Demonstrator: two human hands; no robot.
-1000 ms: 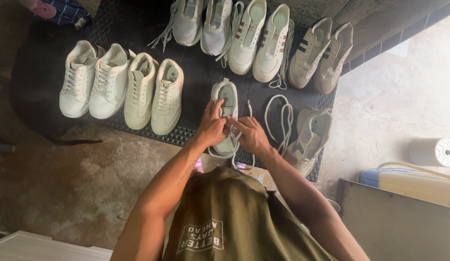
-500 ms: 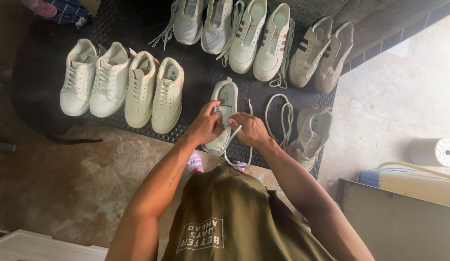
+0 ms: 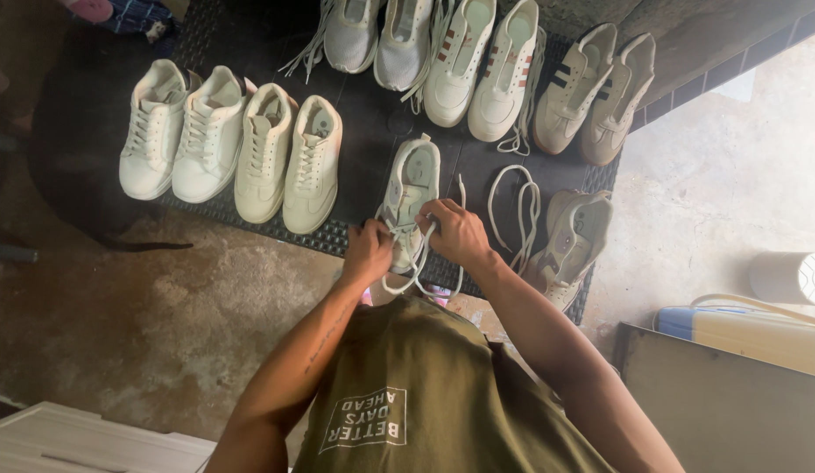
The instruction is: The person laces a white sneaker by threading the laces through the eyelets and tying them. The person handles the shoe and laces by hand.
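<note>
A white sneaker (image 3: 413, 180) lies on a black rubber mat (image 3: 372, 131) right in front of me. Both my hands are at its lower end, working its white shoelace (image 3: 418, 263), which hangs in loops below them. My left hand (image 3: 370, 250) pinches one part of the lace at the shoe's left side. My right hand (image 3: 457, 232) grips the other part just to the right. The shoe's toe is hidden under my hands.
Two cream pairs (image 3: 232, 140) stand at the mat's left, more sneakers (image 3: 477, 61) along the back. A loose lace (image 3: 517, 210) and an unlaced shoe (image 3: 574, 245) lie right. A blue-and-cream container (image 3: 740, 328) and a white roll (image 3: 793, 276) are far right, a white box (image 3: 83, 442) at bottom left.
My hands have shifted slightly down the shoe and pulled the lace, so its loops now hang lower toward me.
</note>
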